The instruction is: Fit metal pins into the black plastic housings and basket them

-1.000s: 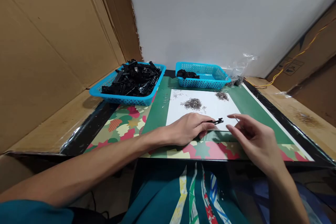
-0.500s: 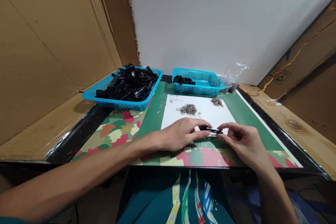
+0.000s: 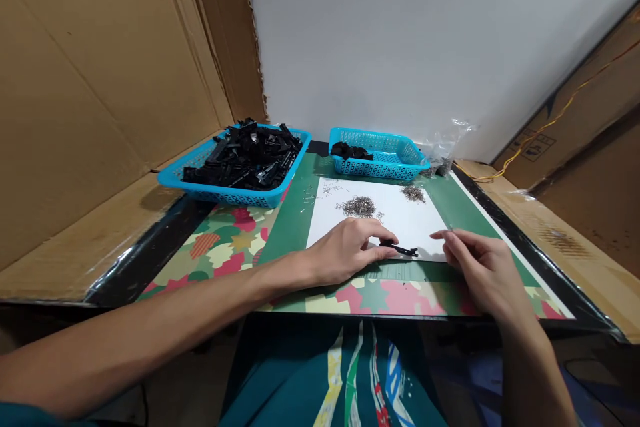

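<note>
left hand [image 3: 345,253] pinching black part [image 3: 407,251], right hand [image 3: 483,267] grip unclear, white sheet [image 3: 393,213], green mat [image 3: 293,220], cardboard wall [image 3: 115,53]

Slender part [image 3: 407,251]: plain black, against a white, unpatterned sheet [image 3: 390,195]. Central heap of small pieces [image 3: 359,206] and smaller heap [image 3: 413,194]: metallic grey-brown. Left basket [image 3: 235,195] and right basket [image 3: 383,169]: bright blue, patterned with rows of perforations; the left basket's contents [image 3: 250,159] black with glossy highlights, the right basket's contents [image 3: 351,152] black. Mat [image 3: 289,213]: solid green, its border [image 3: 220,253] patterned in irregular patches of red, cream and green, with an ochre star [image 3: 241,241] and an orange striped disc [image 3: 205,248]. Cardboard [image 3: 100,47]: brown; wall [image 3: 375,33]: pale grey; cable [image 3: 550,122]: yellow. The wearer's garment [image 3: 280,373]: teal, with tapering bands of yellow, green, red and blue, each mixed with white.
</note>
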Action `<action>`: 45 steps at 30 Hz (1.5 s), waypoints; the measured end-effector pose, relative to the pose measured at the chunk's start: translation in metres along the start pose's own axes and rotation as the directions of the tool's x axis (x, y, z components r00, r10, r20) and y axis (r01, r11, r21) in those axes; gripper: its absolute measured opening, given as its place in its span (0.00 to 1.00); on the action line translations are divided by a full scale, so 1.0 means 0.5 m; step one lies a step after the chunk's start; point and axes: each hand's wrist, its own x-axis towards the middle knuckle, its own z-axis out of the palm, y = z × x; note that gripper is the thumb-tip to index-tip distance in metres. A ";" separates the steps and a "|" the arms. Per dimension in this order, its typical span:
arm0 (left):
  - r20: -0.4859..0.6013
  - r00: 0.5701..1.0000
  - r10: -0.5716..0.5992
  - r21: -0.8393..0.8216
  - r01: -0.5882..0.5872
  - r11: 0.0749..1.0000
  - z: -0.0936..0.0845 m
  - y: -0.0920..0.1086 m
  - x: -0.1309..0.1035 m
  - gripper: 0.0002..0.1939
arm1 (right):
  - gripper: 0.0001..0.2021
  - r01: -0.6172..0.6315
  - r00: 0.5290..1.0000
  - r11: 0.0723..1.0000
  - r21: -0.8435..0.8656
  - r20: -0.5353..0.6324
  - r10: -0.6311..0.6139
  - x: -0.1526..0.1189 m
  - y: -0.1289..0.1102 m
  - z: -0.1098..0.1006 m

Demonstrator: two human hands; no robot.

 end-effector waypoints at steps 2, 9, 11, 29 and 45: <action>0.002 1.000 0.016 0.011 -0.016 1.000 0.002 0.000 0.000 0.14 | 0.23 0.071 0.995 0.997 -0.027 -0.071 -0.072 0.002 0.000 -0.005; 0.040 0.996 0.078 0.112 -0.082 0.990 0.005 -0.003 -0.003 0.15 | 0.24 -0.025 0.991 0.986 0.165 -0.127 0.046 0.003 -0.003 0.027; 0.055 0.994 0.093 0.132 -0.099 0.986 0.005 -0.003 -0.004 0.16 | 0.24 -0.059 0.988 0.952 0.301 -0.116 0.098 0.001 -0.003 0.040; 0.116 0.983 0.144 0.213 -0.166 0.963 0.014 -0.008 -0.010 0.19 | 0.19 0.007 0.994 0.992 0.123 -0.106 0.006 -0.006 -0.020 0.056; 0.127 0.981 0.148 0.149 -0.166 0.975 0.011 -0.010 -0.010 0.18 | 0.18 0.052 0.995 0.997 -0.050 -0.081 -0.056 -0.001 -0.033 0.047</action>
